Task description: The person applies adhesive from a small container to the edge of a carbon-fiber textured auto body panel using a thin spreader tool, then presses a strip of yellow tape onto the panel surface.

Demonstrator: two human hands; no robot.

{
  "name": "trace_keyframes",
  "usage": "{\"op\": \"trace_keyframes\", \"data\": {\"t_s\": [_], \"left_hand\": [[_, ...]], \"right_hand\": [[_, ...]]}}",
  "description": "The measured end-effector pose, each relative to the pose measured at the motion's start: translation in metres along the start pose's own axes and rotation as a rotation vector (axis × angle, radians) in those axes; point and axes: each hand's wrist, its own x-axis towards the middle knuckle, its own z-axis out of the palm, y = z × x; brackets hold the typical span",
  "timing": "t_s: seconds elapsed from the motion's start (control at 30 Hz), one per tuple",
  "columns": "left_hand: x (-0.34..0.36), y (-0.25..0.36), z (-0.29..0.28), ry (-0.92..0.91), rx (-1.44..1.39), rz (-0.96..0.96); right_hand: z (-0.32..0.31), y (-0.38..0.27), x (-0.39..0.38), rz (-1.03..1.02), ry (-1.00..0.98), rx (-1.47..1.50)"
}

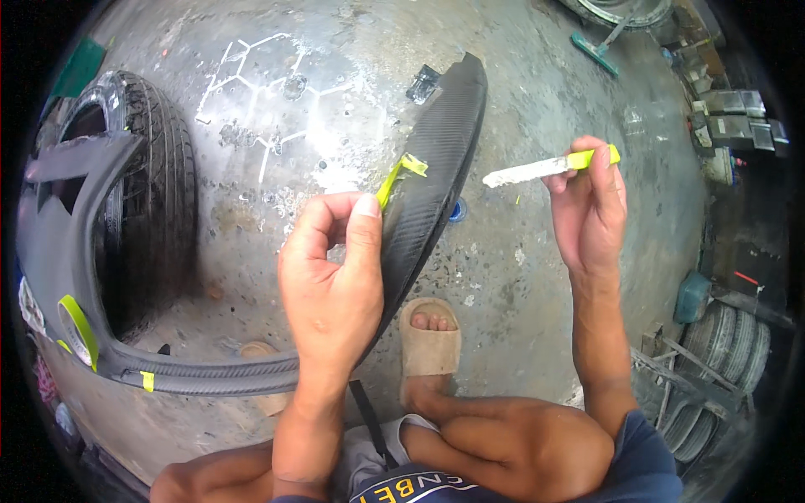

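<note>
My left hand (331, 281) pinches a bright yellow tape strip (394, 176), whose crumpled upper end rests on the long dark carbon-weave car body panel (440, 151). My right hand (591, 205), off to the panel's right, grips a slim white-coated tool (524, 172) by its bright yellow end, the white part pointing left. At the far left a roll of yellow tape (78, 331) hangs on the panel, and a small yellow tape piece (148, 381) sticks on its lower bend.
A tyre (159, 201) stands behind the panel at left. A blue cap (458, 210) and my sandalled foot (428, 344) are on the concrete floor. Stacked tyres (717, 360), a squeegee (594, 54) and metal blocks (734, 117) lie at right and back.
</note>
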Motion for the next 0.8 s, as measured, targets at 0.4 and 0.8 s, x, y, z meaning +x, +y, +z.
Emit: {"op": "trace_keyframes", "data": {"t_s": [0.4, 0.8], "left_hand": [[-0.001, -0.005, -0.002, -0.006, -0.091, 0.037], [-0.001, -0.006, -0.002, -0.005, -0.124, 0.099]], "right_hand": [[0.074, -0.009, 0.017, -0.007, -0.145, -0.275], [0.081, -0.015, 0.023, -0.041, -0.125, -0.546]]}}
